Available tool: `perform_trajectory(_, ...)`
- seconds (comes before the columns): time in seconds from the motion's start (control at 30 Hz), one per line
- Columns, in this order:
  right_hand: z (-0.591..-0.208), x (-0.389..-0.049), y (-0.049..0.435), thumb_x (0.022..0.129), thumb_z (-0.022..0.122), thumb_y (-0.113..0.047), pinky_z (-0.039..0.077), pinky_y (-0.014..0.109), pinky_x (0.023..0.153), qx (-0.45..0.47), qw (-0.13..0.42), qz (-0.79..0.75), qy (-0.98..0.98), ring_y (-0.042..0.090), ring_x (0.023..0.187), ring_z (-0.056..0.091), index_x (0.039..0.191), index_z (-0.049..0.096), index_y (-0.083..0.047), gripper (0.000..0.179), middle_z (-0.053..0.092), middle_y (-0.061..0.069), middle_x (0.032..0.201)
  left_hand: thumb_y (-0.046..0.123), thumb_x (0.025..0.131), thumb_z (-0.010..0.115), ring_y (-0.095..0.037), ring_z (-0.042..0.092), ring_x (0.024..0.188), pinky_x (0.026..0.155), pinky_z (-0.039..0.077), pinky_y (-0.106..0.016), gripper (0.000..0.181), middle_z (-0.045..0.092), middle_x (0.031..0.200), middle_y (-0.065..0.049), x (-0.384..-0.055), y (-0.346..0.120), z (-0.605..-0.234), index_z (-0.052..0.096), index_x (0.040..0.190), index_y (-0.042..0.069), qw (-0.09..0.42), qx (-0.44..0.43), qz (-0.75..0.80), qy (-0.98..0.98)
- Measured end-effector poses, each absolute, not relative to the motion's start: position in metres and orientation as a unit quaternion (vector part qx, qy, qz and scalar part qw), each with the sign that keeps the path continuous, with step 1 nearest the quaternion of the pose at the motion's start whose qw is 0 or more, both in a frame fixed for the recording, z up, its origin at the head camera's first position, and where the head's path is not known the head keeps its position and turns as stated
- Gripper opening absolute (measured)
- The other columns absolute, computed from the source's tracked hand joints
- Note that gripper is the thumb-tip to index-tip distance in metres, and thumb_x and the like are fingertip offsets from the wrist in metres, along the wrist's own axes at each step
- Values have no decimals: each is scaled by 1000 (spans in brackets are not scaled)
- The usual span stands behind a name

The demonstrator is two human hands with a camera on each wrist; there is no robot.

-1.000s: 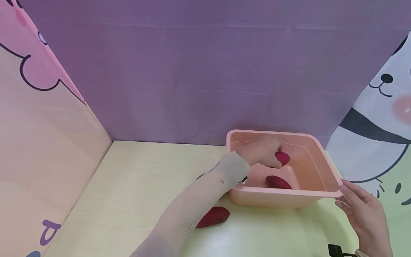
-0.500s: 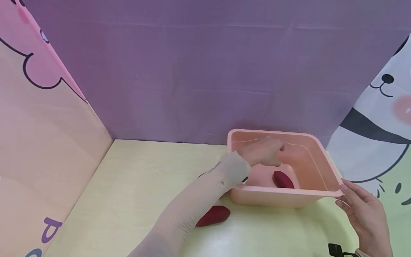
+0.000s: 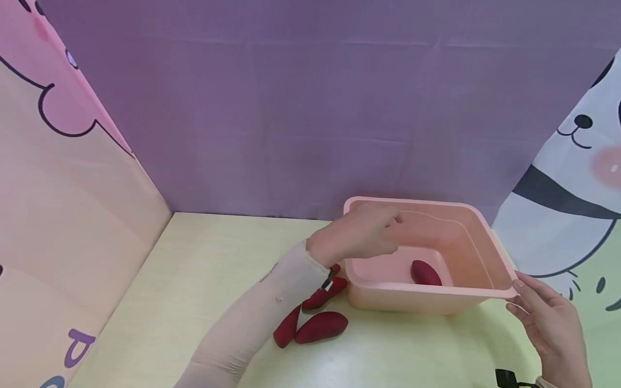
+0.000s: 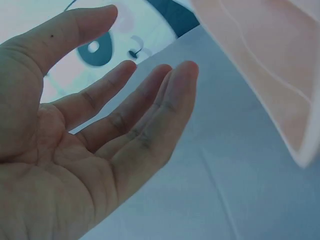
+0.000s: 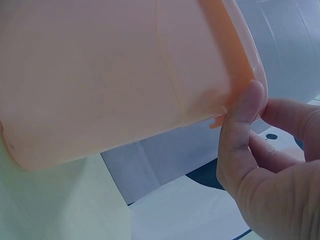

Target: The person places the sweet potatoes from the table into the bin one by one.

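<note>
A pink plastic basin stands on the table's right side. My left hand reaches over its left end, and the left wrist view shows that palm bare with fingers spread. At the basin's right corner my right hand pinches the rim between thumb and fingers, as the right wrist view also shows. One dark red sweet-potato-shaped piece lies on the basin floor; the front wall hides part of the interior. Several similar pieces, among them a dark red one, lie outside at its left front, partly behind my left sleeve.
The pale wooden table extends left of the basin. A purple cloth wall rises close behind the basin. Printed cartoon panels flank the table, a panda panel at right and a pink one at left.
My left hand has let go of a dark red piece inside the basin and drawn back left, uncovering pieces on the table. My right hand stays on the rim.
</note>
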State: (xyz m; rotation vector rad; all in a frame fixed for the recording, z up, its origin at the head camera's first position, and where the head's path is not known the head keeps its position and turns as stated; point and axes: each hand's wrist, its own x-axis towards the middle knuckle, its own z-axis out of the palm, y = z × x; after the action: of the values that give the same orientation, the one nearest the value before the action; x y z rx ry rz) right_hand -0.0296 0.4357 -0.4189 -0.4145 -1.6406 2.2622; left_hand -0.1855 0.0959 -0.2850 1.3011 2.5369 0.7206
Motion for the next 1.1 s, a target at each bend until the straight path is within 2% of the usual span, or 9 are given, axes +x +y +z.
perform_trajectory(0.03, -420, -30, 436, 97, 61, 1, 58, 26, 64, -138, 159, 794, -570, 13, 76, 71, 106, 78, -13, 23, 74, 1, 95, 19, 93, 70, -9, 58, 108, 89, 48, -24, 42, 62, 126, 3, -181, 86, -286, 58, 132, 12, 92, 438, 256, 857)
perform_trajectory(0.1, -422, -30, 436, 98, 59, 4, 58, 26, 64, -120, 163, 802, -563, 13, 76, 71, 107, 78, -11, 25, 74, 2, 95, 22, 93, 71, -11, 57, 114, 93, 48, -27, 44, 61, 129, 3, -174, 67, -290, 56, 134, 13, 80, 426, 273, 859)
perform_trajectory(0.23, -423, -31, 437, 98, 58, 5, 58, 26, 64, -110, 165, 808, -555, 14, 76, 71, 107, 78, -9, 26, 74, 4, 95, 24, 93, 72, -14, 57, 116, 95, 49, -31, 47, 60, 129, 1, -158, 32, -308, 56, 137, 13, 40, 397, 305, 865)
perform_trajectory(0.37, -422, -31, 435, 98, 59, 4, 59, 26, 65, -123, 157, 806, -557, 14, 76, 71, 107, 78, -10, 25, 74, 3, 96, 24, 91, 74, -16, 58, 112, 92, 51, -33, 49, 58, 131, -1, -142, 2, -336, 57, 136, 14, -7, 355, 340, 871)
perform_trajectory(0.53, -422, -30, 434, 97, 61, 2, 58, 25, 65, -145, 159, 792, -571, 13, 77, 70, 106, 78, -14, 24, 73, 0, 96, 20, 89, 78, -19, 60, 108, 85, 56, -33, 55, 54, 133, -5, -122, -26, -381, 54, 138, 12, -28, 280, 397, 874)
perform_trajectory(0.67, -421, -29, 433, 97, 61, 2, 58, 26, 66, -144, 161, 796, -566, 13, 77, 70, 107, 78, -13, 25, 74, 0, 97, 15, 86, 80, -19, 60, 107, 79, 58, -32, 57, 54, 130, -5, -106, -46, -416, 54, 136, 12, -30, 210, 418, 883)
perform_trajectory(0.9, -421, -28, 436, 97, 63, 0, 59, 26, 67, -150, 152, 802, -558, 13, 78, 71, 107, 78, -13, 22, 73, 0, 98, 22, 85, 81, -25, 63, 101, 76, 58, -31, 58, 50, 131, -7, -79, -68, -468, 53, 136, 17, 19, 93, 438, 894)
perform_trajectory(1.0, -421, -29, 437, 96, 66, -3, 59, 26, 67, -162, 151, 795, -565, 13, 79, 71, 107, 77, -15, 19, 73, -2, 98, 23, 84, 82, -20, 61, 96, 75, 56, -29, 60, 47, 133, -8, -70, -70, -484, 53, 136, 14, 29, 81, 423, 902)
perform_trajectory(1.1, -421, -29, 437, 95, 68, -4, 59, 26, 66, -169, 154, 792, -566, 13, 79, 71, 106, 77, -15, 19, 73, -2, 98, 24, 84, 81, -13, 59, 81, 71, 53, -26, 62, 45, 135, -10, -65, -68, -493, 52, 137, 14, 38, 77, 412, 907)
